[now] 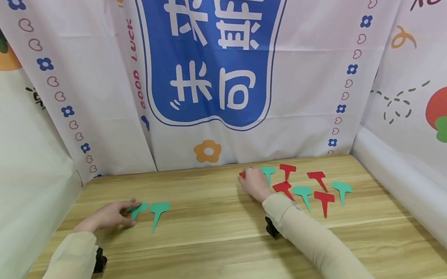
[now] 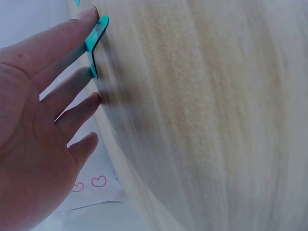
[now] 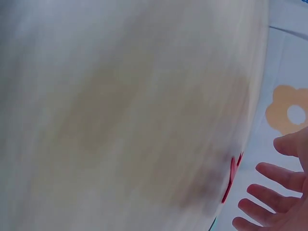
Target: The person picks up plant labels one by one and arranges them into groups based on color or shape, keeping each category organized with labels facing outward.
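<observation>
My left hand (image 1: pixel 110 215) is low over the left part of the table, with thumb and fingertips at a green T-shaped plant label (image 1: pixel 139 208). The left wrist view shows that green label (image 2: pixel 97 36) between the thumb and fingers, its head partly covered. A second green plant label (image 1: pixel 159 208) lies just right of it. Farther right, my right hand (image 1: pixel 254 183) hovers over a red plant label (image 1: pixel 242 174), mostly hidden by the hand. In the right wrist view its fingers (image 3: pixel 274 197) are spread, apart from the red label (image 3: pixel 230 178).
Several more red (image 1: pixel 324 197) and green (image 1: pixel 302 191) plant labels lie scattered right of my right hand. The wooden table (image 1: pixel 204 261) ends at a printed cloth (image 1: pixel 116 142) behind, with cloth walls at both sides.
</observation>
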{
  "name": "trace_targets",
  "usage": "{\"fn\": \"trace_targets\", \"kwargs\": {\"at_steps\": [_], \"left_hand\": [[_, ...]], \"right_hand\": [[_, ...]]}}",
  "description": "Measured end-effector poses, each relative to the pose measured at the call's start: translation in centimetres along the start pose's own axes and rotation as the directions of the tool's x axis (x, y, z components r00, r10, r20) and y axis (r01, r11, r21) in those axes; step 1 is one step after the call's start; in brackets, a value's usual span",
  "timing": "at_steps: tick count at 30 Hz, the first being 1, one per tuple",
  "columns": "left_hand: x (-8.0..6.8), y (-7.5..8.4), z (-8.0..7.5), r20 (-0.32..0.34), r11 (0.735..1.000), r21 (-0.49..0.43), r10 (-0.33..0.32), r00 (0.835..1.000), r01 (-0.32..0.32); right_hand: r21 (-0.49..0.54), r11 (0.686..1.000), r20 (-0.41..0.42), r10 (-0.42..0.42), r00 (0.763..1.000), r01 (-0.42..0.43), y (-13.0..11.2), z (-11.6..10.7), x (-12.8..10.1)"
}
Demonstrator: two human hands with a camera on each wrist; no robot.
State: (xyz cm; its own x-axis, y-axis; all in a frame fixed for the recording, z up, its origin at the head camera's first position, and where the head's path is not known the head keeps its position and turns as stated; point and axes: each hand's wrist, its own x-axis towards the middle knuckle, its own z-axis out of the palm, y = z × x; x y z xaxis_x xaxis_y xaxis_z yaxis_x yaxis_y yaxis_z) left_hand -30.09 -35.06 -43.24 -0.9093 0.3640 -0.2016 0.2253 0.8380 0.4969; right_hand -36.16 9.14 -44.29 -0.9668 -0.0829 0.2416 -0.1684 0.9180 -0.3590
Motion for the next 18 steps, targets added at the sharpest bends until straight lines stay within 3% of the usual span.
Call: {"fn": "trace_targets", "kwargs": {"at_steps": [18], "left_hand": [[-0.2, 0.5, -0.1, 0.002, 1.000, 0.026, 0.002, 1.000, -0.002]], "right_hand": [[-0.057, 0.993, 0.034, 0.105, 0.994, -0.103, 3.8, -1.2, 0.7]]}}
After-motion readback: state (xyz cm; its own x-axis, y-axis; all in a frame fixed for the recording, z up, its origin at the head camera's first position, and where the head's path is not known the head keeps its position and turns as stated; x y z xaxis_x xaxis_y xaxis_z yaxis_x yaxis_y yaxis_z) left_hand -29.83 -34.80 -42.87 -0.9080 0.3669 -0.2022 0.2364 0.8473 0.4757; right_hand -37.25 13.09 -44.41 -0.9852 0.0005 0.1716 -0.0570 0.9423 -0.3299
